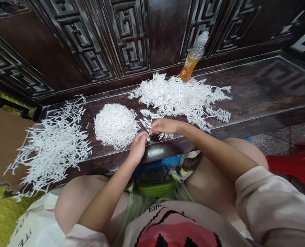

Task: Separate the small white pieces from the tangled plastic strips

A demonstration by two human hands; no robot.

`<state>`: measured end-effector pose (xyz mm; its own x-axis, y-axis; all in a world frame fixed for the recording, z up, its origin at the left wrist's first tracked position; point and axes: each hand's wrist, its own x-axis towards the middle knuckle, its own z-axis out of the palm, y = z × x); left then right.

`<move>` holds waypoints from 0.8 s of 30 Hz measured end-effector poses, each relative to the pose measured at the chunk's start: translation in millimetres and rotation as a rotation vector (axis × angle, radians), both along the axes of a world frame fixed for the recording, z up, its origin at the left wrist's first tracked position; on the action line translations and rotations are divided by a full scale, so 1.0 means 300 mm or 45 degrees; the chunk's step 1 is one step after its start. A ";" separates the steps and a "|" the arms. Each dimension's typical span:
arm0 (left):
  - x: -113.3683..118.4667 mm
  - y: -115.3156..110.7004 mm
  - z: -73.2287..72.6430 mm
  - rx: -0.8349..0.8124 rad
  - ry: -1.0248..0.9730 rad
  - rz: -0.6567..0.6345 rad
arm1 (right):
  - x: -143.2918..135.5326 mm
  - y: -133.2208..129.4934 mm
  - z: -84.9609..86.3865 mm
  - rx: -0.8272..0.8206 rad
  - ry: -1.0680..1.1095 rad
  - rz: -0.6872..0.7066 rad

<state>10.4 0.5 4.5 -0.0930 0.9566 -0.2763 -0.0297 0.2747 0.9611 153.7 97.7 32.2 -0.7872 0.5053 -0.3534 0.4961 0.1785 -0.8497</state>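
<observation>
Both my hands meet over the front edge of the dark wooden bench, fingertips nearly touching. My right hand (165, 126) is closed in a pinch on a white branched sprig (146, 122), thin with many short side prongs. My left hand (139, 145) pinches close to the sprig's lower end; the exact contact is partly hidden by the fingers. Left of them lies a rounded heap of short white pieces (116, 125). Behind and to the right spreads a larger pile of white branched sprigs (175, 94). Further left is a loose tangle of white stems (57, 147).
An orange drink bottle (192, 58) stands behind the right pile, against the carved wooden back panel (165, 31). The dark bench (257, 89) extends to the right. A cardboard piece (5, 147) is at left, a red plastic object (296, 164) at right, and a green object (156, 188) below.
</observation>
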 end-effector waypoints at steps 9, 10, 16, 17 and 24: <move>-0.319 0.062 0.103 0.206 0.409 0.393 | 0.197 0.134 0.033 0.118 -0.129 -0.462; -0.333 0.076 0.091 0.159 0.553 0.355 | 0.169 0.119 0.030 0.075 -0.078 -0.428; -0.318 0.093 0.063 0.239 1.418 0.269 | 0.050 0.036 -0.005 -0.106 0.063 -0.226; -0.307 0.090 0.068 0.273 1.486 0.289 | 0.048 0.029 -0.013 -0.128 0.042 -0.211; -0.145 0.035 0.062 0.303 0.873 -0.217 | -0.003 -0.026 -0.015 -0.218 0.115 -0.276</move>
